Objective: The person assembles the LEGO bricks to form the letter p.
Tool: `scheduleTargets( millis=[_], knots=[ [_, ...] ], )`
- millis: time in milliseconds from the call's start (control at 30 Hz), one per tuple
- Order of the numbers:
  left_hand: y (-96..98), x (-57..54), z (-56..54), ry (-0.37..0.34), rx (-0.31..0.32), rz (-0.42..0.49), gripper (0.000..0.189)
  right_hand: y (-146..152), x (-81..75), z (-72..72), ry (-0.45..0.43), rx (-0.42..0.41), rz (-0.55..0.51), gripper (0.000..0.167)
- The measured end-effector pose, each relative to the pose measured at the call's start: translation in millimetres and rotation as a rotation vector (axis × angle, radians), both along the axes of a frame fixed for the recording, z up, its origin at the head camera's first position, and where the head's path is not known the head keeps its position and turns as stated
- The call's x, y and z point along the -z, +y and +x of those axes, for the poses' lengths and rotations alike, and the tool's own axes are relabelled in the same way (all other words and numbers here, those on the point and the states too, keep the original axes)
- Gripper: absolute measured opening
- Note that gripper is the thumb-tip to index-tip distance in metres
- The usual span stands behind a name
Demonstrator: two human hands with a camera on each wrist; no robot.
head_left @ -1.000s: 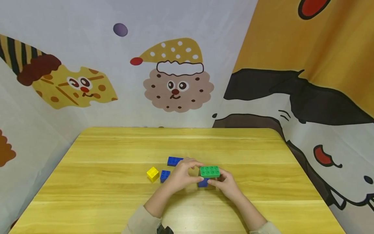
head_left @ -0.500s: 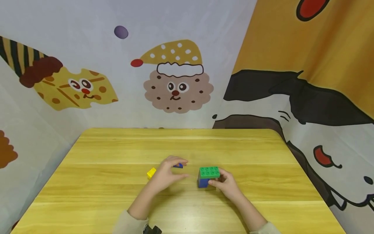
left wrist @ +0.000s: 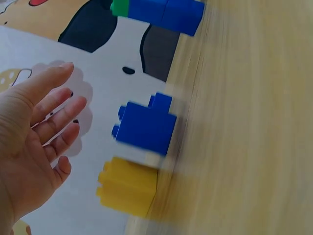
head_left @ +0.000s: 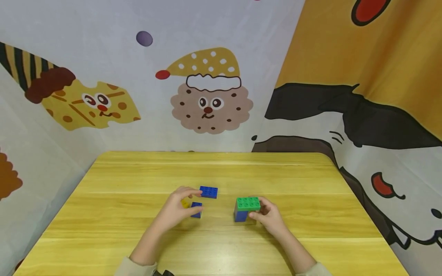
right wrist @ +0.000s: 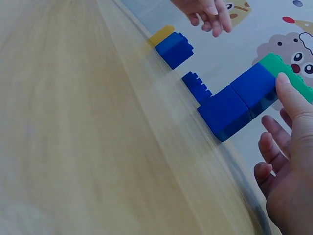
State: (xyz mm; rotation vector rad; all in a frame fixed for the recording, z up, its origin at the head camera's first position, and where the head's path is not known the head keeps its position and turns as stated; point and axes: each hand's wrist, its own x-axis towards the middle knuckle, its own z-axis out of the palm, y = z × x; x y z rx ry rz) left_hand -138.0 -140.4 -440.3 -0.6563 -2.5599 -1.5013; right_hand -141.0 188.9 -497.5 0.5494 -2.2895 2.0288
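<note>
Cartoon-printed backdrop [head_left: 269, 50] behind wooden table [head_left: 293, 178]

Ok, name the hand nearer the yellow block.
The left hand, partly hiding the yellow block in the head view; the right hand is farther right, at the green block.

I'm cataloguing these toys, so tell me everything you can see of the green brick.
The green brick is oblong and plastic-looking, with two rows of four round studs on top. It sits level, studs up, atop the blue stack, its right end jutting past it in the head view. The right hand holds that end.
</note>
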Motion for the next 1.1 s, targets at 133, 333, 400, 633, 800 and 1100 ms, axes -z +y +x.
scheduleTargets(
  millis=[133, 333, 400, 633, 800, 1100],
  knots=[
    [-9.8, 0.6, 1.5, -0.018, -0.017, -0.009, 0.042, 1, -0.1, -0.7, 0.038, -0.017, -0.029, 0.047],
    [-24.9, 7.4, 2.6, -0.009, -0.029, -0.019, 0.044, 2, -0.6, -1.8, 0.093, -0.050, -0.083, 0.047],
    [-30.3, 11.0, 3.4, 0.006, -0.032, -0.020, 0.045, 2, -0.9, -1.6, 0.111, -0.051, -0.100, 0.046],
    [-45.9, 23.2, 4.1, -0.003, -0.038, 0.006, 0.050, 2, -1.5, -0.5, 0.137, -0.009, -0.120, 0.044],
    [-52.3, 28.8, 2.5, -0.013, -0.031, 0.010, 0.053, 3, -1.8, -0.4, 0.139, 0.012, -0.115, 0.042],
    [-60.0, 47.0, -3.5, -0.065, 0.009, 0.053, 0.053, 2, -2.8, 1.2, 0.084, 0.061, -0.117, 0.040]
  ],
)
